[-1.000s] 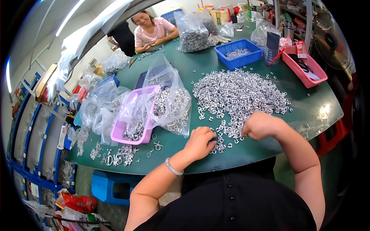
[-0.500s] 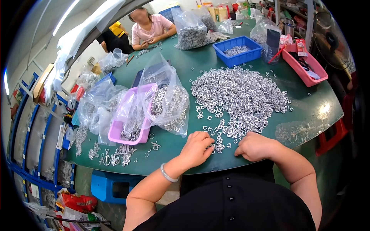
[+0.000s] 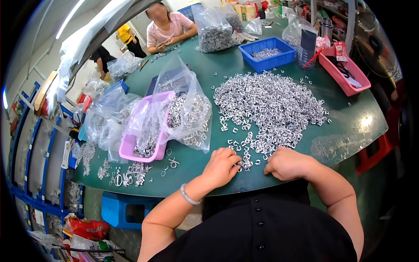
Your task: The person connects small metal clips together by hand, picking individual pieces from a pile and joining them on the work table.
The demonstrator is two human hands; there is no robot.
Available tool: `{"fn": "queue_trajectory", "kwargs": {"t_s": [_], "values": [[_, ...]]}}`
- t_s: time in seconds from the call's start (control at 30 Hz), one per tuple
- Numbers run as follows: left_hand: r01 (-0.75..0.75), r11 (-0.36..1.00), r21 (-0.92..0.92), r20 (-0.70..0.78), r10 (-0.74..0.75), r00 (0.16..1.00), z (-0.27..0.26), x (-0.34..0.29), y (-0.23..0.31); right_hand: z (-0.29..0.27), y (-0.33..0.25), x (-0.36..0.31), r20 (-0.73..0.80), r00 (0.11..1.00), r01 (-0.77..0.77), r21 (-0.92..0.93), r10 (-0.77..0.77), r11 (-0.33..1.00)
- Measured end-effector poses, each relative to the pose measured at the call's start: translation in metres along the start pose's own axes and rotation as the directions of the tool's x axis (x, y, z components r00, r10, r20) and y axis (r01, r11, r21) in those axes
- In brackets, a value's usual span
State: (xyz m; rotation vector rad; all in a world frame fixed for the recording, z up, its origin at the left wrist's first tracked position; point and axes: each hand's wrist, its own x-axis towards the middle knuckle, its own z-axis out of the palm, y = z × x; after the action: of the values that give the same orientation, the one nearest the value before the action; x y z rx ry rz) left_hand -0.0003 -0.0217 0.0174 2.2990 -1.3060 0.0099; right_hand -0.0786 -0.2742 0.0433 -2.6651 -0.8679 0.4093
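A large heap of small U-shaped grey metal pieces [image 3: 268, 102] covers the middle of the green table [image 3: 192, 174], with a narrow tail reaching the near edge. Beside the left of that tail rests my left hand [image 3: 221, 167], its fingers curled and bent toward a few loose pieces [image 3: 245, 162]. My right hand [image 3: 286, 163] is on the other side, closed with thumb and fingertips pressed together and pointing down at the table. Anything within either hand's fingers is hidden or too small to make out. A pale bangle [image 3: 189, 195] circles my left wrist.
Left of the heap, a clear bag of metal parts [image 3: 192, 118] leans over a pink-purple basket [image 3: 126, 150]. Behind the heap sit a blue bin [image 3: 288, 59] and a pink basket [image 3: 349, 89]. A person in a pink top [image 3: 168, 30] works across the table.
Both hands keep nearly the same place, with small finger movements. In the background, a person in yellow has come more into view. The whole view has shifted slightly.
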Motion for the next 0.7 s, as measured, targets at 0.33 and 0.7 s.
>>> {"fn": "queue_trajectory", "kwargs": {"t_s": [0.33,0.7], "values": [[0.006,1.000,-0.014,-0.015,-0.006,1.000,0.002,0.002,0.001,0.005,-0.009,0.023,-0.141,0.989,0.037,-0.103,-0.051,0.994],[-0.017,0.999,-0.032,-0.061,0.015,0.998,0.002,0.001,-0.001,0.021,-0.016,0.046,-0.428,0.902,0.018,-0.096,-0.058,0.995]]}}
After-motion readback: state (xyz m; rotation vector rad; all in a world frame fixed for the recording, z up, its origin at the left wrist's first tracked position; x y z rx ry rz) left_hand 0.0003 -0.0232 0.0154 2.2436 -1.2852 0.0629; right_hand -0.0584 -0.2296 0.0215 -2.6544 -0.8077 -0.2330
